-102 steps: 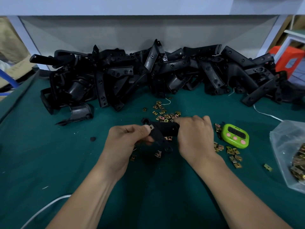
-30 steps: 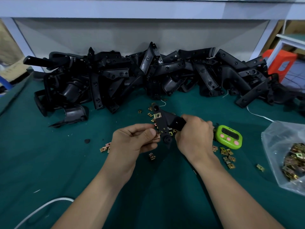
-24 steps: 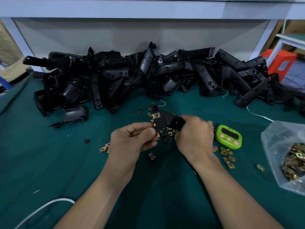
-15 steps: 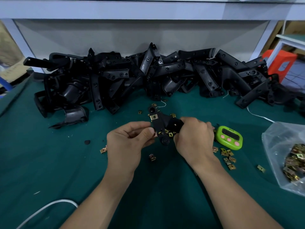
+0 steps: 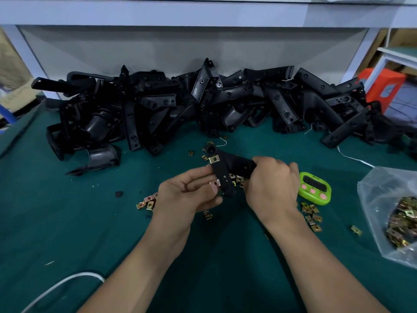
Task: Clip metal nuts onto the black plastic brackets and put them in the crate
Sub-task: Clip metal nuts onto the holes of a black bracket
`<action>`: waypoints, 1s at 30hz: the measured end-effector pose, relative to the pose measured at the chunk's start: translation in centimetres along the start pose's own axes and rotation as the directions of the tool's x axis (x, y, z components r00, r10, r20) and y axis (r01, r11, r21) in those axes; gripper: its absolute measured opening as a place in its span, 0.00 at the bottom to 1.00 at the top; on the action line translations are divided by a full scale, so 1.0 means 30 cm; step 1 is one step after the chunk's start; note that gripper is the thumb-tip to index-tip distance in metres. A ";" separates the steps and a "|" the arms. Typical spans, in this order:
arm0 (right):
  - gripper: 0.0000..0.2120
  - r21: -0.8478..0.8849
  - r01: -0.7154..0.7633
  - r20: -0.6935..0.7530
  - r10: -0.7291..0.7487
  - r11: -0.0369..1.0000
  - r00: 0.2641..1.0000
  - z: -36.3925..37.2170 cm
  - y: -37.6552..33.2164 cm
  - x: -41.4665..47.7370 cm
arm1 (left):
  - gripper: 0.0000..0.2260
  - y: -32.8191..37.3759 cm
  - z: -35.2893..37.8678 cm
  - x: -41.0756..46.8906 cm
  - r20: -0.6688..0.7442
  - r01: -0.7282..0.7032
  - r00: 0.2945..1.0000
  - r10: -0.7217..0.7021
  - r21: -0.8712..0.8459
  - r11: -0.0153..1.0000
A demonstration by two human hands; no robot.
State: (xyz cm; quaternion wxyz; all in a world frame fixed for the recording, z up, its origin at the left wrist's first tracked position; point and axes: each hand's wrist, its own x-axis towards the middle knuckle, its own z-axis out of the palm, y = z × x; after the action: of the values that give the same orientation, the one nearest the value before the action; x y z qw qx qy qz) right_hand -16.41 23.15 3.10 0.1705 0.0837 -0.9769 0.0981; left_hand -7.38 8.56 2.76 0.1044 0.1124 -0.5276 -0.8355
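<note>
My right hand (image 5: pixel 272 186) grips one arm of a black plastic bracket (image 5: pixel 228 168) held above the green table. A brass metal nut (image 5: pixel 214 159) is clipped on the bracket's upper end. My left hand (image 5: pixel 187 195) pinches a second metal nut (image 5: pixel 214 183) against the bracket's left edge, lower down. Loose metal nuts (image 5: pixel 146 203) lie scattered on the table around both hands. No crate is in view.
A long heap of black brackets (image 5: pixel 203 105) fills the back of the table. A green timer (image 5: pixel 314 188) lies right of my right hand. A clear bag of nuts (image 5: pixel 392 213) sits at the right edge. A white cable (image 5: pixel 61 283) runs at the lower left.
The bracket has been turned from lying flat to standing more upright, with one nut now clipped at its top. My left hand brought a second nut to its lower edge.
</note>
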 end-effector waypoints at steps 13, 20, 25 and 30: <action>0.16 -0.094 0.072 -0.096 -0.081 0.993 0.992 -0.007 -0.007 -0.007 | 0.11 -0.002 -0.009 -0.007 0.011 0.082 0.997 -0.082 -0.017 0.996; 0.15 -0.098 0.088 -0.133 -0.101 0.991 0.986 0.003 -0.001 -0.010 | 0.10 0.001 -0.019 -0.003 -0.018 0.134 0.991 -0.133 0.217 0.967; 0.15 -0.077 0.084 -0.131 -0.093 0.993 0.987 0.004 -0.005 -0.011 | 0.09 0.009 -0.010 -0.007 -0.103 0.117 0.989 -0.102 0.155 0.981; 0.14 -0.101 0.074 -0.126 -0.086 0.992 0.988 0.001 -0.012 -0.013 | 0.12 -0.003 0.011 -0.017 -0.154 0.110 0.982 -0.105 0.024 0.994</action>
State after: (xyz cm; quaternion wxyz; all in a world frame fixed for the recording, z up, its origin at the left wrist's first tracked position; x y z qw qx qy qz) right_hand -15.98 22.84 2.99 0.2413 0.1079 -0.9632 0.0491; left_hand -7.00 9.03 2.86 0.0975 0.2061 -0.5246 -0.8202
